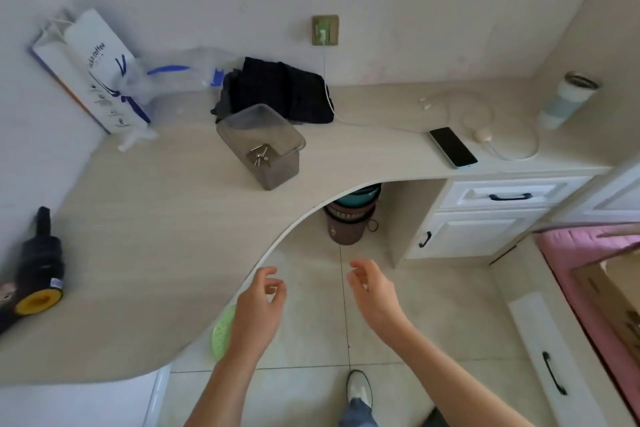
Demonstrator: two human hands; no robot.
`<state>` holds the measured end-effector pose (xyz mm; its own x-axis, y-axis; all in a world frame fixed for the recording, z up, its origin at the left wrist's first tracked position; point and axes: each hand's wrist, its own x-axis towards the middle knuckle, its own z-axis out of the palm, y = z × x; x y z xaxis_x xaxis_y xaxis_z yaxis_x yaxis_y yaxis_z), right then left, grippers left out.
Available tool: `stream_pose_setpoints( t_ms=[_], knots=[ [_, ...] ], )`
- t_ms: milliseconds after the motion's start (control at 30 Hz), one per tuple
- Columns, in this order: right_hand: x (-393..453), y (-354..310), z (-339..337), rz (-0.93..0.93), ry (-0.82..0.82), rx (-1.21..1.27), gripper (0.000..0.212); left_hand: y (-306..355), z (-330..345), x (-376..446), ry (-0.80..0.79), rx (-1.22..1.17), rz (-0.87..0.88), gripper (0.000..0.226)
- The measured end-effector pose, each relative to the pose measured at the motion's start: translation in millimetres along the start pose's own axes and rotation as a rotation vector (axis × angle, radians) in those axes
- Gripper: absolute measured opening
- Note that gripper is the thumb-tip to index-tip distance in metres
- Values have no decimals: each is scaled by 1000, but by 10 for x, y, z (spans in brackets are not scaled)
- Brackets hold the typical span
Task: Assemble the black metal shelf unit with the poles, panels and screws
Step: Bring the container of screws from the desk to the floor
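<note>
Left hand: the left hand (258, 308) hangs over the floor just off the curved front edge of the pale wood-grain desk (145, 225), fingers loosely curled, holding nothing.
Right hand: the right hand (375, 291) hangs beside it, well clear of the desk, fingers relaxed and empty too.
Screws: the smoky translucent plastic box (266, 146) stands near the middle of the desk, tilted toward the front edge; silver metal screws and a wing nut (259, 154) lie at its low end, likely gathered there so they stay together and are easy to pick out.
Shelf parts: no black poles or panels are clearly visible; the dark folded bundle (280, 90) at the back edge against the wall is too unclear to name.
Other items: a black smartphone (453, 146) lies near the right front edge, on a white charging cable.
Stage: judging by the empty hands, assembly has not begun; a reach toward the box seems the probable next step.
</note>
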<state>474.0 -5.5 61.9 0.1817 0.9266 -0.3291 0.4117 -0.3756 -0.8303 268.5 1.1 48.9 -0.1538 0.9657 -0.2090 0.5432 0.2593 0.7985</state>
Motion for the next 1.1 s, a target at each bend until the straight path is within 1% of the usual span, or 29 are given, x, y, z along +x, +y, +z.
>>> stream_pose_setpoints(
  t_ms=[100,200,333,467,533,633,700,767,967,1100],
  knots=[
    [387,-245,-88,-36,-87,-42,29,195,57,299,46,15,-8,23],
    [776,-453,-104,-70,-127,-87,28,335,82,584,98,16,-13,24],
    [1224,-714,-43,-43,-189,-90,27,463,16,990,122,40,-33,26],
    [1648,-962,109,4,-220,-40,24,566,-156,1479,144,55,-33,28],
    [1852,-1069,219,100,-240,93,20,603,-258,1740,156,86,-10,29],
    [2135,-1244,365,364,-300,413,13,652,-422,2169,196,165,45,32],
    [2299,-1356,435,539,-308,603,11,698,-544,2463,209,206,75,33],
    [2447,-1453,502,651,-301,735,12,752,-661,2744,207,239,107,34],
    [2773,-1679,650,784,-256,912,14,889,-891,3571,157,323,199,37],
    [2856,-1688,669,850,-286,987,20,923,-864,4014,91,397,232,41]
  ],
)
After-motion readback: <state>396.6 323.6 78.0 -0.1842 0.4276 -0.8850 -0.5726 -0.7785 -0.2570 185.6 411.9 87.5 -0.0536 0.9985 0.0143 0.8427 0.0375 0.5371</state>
